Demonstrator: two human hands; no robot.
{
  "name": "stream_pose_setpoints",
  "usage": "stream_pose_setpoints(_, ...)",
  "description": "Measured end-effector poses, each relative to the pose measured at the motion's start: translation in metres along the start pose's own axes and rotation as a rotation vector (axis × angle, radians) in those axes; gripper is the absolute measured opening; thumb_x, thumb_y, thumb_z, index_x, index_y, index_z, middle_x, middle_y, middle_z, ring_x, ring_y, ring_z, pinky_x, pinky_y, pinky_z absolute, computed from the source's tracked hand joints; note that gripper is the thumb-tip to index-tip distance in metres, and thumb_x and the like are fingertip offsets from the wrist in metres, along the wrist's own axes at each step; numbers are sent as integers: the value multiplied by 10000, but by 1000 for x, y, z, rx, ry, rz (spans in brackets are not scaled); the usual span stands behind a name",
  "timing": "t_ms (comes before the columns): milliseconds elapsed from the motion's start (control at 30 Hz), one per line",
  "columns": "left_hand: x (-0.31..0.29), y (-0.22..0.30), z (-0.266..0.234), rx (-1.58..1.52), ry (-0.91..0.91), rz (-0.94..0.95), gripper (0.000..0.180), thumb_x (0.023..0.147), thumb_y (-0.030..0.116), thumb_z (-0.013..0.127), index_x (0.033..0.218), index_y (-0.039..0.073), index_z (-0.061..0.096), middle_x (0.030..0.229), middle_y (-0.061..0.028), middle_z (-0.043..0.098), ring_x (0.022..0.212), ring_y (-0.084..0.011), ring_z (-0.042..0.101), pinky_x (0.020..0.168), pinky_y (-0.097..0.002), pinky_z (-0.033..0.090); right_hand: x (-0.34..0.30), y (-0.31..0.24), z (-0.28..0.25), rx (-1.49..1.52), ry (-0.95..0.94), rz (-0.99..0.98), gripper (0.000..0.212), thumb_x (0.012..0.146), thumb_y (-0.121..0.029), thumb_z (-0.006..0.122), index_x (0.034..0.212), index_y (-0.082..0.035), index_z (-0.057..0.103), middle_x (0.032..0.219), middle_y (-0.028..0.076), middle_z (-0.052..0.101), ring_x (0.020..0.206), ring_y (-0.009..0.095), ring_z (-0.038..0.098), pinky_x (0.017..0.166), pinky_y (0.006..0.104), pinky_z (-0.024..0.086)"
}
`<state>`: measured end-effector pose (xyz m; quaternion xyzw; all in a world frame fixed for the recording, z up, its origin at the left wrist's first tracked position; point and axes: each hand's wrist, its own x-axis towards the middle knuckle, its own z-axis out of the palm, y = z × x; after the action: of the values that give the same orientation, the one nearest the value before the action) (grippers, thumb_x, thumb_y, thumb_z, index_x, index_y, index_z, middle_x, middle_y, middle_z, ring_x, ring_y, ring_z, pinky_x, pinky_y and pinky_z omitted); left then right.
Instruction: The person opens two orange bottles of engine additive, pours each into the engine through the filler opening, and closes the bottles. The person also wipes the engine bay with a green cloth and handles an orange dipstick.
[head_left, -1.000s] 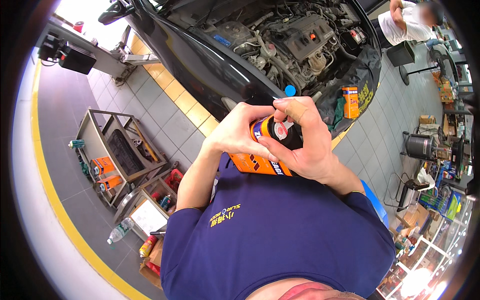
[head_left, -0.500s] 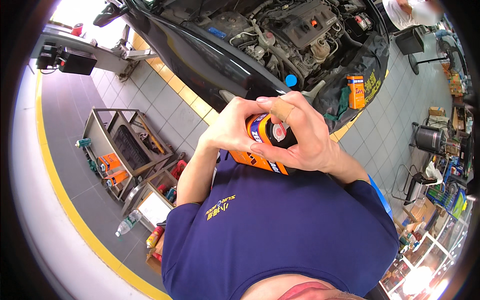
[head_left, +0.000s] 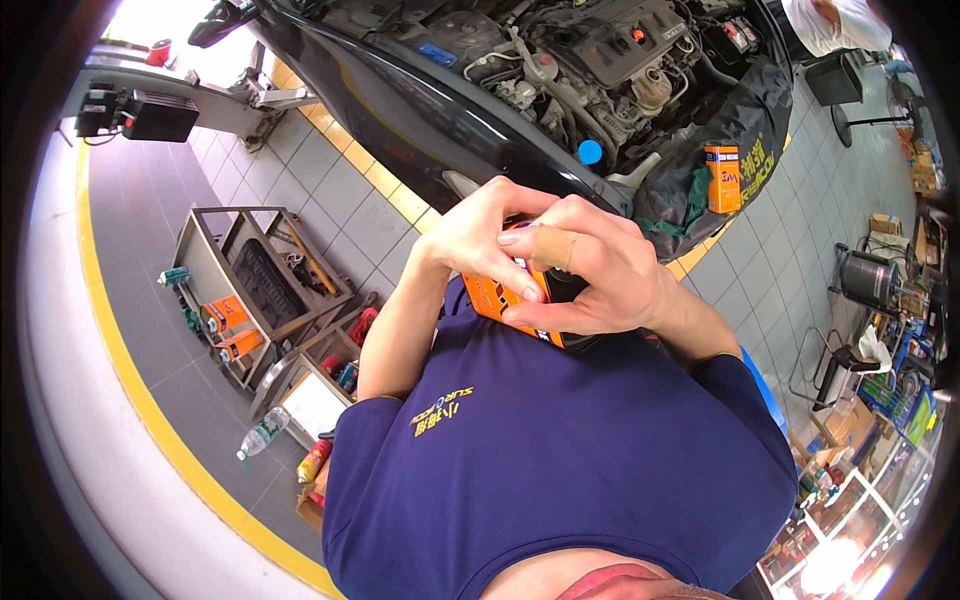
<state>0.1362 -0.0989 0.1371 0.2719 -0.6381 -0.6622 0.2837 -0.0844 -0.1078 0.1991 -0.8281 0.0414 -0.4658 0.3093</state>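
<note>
Close to my chest I hold an orange metal can [head_left: 484,296] with a dark top, tilted. My left hand [head_left: 468,236] is wrapped round its far left side, the thumb lying across it. My right hand [head_left: 612,268], with a bandage on one finger, curls over the dark top from the right, its thumb along the near edge. The fingers hide most of the top, so I cannot tell whether a cap or seal is being gripped. Ahead lies an open engine bay [head_left: 600,60] of a black car.
A second orange can [head_left: 722,180] stands on the black cover [head_left: 735,130] at the car's front, beside a green cloth [head_left: 695,200]. At left are a metal cart [head_left: 270,265], orange containers [head_left: 228,314] and a plastic bottle [head_left: 262,434]. A person [head_left: 835,25] is at far right.
The can has turned and tipped, and its round top, visible before, is now largely covered by my fingers. My hands have drawn closer together over it. The view has shifted slightly.
</note>
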Motion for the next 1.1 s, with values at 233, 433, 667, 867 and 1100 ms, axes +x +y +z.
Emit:
stream_pose_setpoints(233,14,-16,0,-23,-91,63,843,640,491,1102,1212,-47,794,1061,-81,834,997,-126,751,873,-346,606,3,11,-10,90,-71,-103,613,865,-316,1012,1301,49,782,1104,128,789,820,249,728,687,369,553)
stream_pose_setpoints(433,28,-19,7,-167,-158,53,666,709,339,1017,1199,-53,791,1118,-88,839,1051,-116,735,928,-346,610,2,11,-14,104,-139,-196,478,900,-299,965,1225,34,859,977,78,714,735,227,655,662,359,526)
stream_pose_setpoints(667,27,-13,9,-171,-163,54,617,708,347,1027,1143,-33,813,1066,-79,839,1027,-125,750,921,-352,621,-2,17,-8,85,-75,-328,311,958,-243,865,1109,29,875,904,68,721,690,211,640,628,343,521)
stream_pose_setpoints(867,30,-15,11,-194,-169,32,618,696,350,1034,1136,-26,819,1098,-79,842,1062,-147,763,953,-349,615,-2,15,-10,63,-74,-324,300,1011,-265,832,1086,24,867,868,49,688,681,209,627,620,356,497)
stream_pose_setpoints(1100,31,-30,10,-261,-182,87,726,664,467,1077,1118,-40,826,1065,-67,835,1025,-140,759,925,-340,605,-7,14,-14,62,-67,-338,321,1038,-269,815,1114,41,844,825,40,630,670,219,615,607,373,494)
